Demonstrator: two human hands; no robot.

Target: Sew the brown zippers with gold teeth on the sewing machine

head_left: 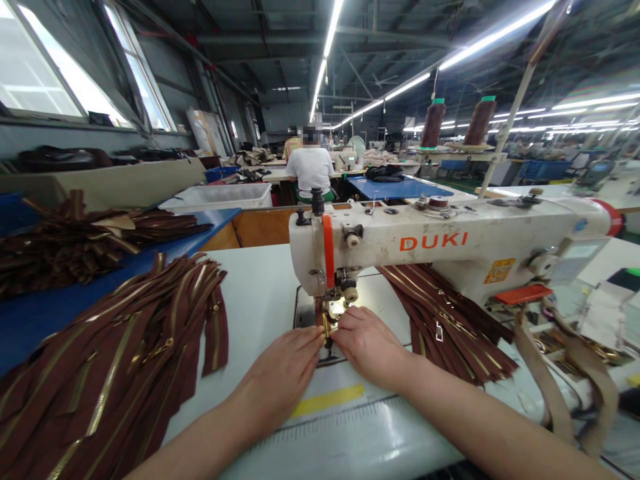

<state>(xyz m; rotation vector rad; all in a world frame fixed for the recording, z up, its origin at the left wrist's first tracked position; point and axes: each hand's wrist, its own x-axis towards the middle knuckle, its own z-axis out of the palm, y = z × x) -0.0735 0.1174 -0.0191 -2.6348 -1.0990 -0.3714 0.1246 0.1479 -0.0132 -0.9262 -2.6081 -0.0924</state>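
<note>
Left hand [280, 377] and right hand [367, 347] pinch a zipper [326, 327] pointing toward the machine [435, 243].

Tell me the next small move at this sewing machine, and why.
Probably guide the brown zipper slightly further under the presser foot of the DUKI sewing machine. Your left hand and right hand pinch it right beside the foot, so it can be kept straight there.
</note>
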